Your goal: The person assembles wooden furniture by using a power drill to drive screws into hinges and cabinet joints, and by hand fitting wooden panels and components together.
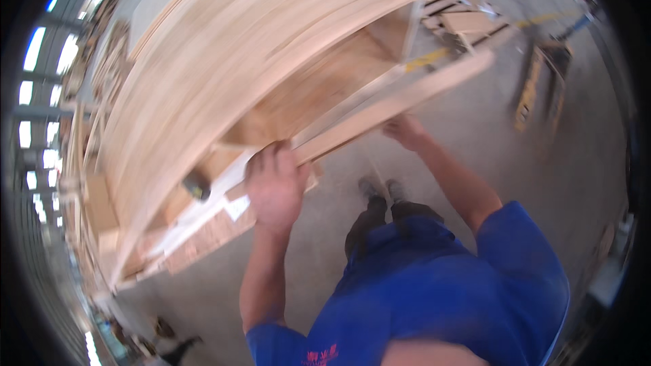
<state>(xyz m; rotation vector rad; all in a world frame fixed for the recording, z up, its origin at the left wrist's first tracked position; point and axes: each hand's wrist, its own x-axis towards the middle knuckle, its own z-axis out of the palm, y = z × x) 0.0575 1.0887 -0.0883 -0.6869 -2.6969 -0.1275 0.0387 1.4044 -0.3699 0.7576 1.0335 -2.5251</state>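
Plank (407, 99) of pale wood, long, narrow and fairly slim, hangs aslant in front of the open side of the large wooden counter (271, 20), above the grey floor (325, 230). The worker's left hand (274, 186) is wrapped over it near its left end, fingers curled across the wood. The right hand (405, 130) is bent at the lower edge, farther along; blur hides its fingertips, so one cannot tell whether it pinches the edge or merely props it. The far right end juts out freely beyond that hand.

Being wood, the plank is probably stiff along its length, moderate in weight and awkward more through reach than through heaviness. Its faces look smooth and dry, so they should give fair friction, though sharp corners or splinters could bite bare skin. It seems unlikely to break, but its edges might dent against the counter. A wide hold suits it: one hand toward each end, thumb and fingers across opposite faces, keeping the overhang from tipping.
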